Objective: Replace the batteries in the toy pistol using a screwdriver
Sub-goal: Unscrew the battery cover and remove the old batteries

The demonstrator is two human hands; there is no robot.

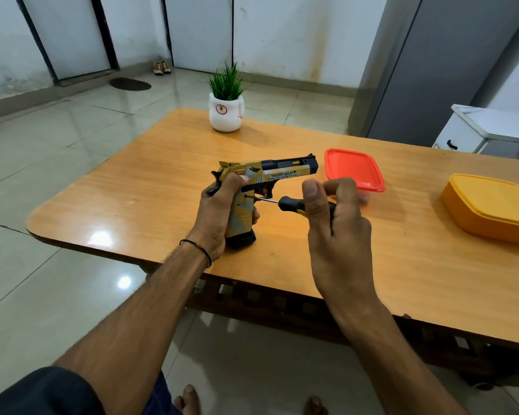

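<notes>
We see through one wide-angle head camera, facing forward and down across the desk [162, 163] from its near edge; the left hand [219, 211] and right hand [336, 235] sit close, mid-frame, the far edge beyond them.

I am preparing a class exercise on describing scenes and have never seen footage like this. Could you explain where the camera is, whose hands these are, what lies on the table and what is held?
There is no machine here: a person works with bare hands, and the single picture comes from a camera worn on their head, looking forward and down. The left hand grips the handle of a yellow-and-grey toy pistol. The right hand holds a screwdriver, its tip against the side of the pistol's handle. On the wooden table stand a potted plant, a red-lidded box and a yellow box.
</notes>
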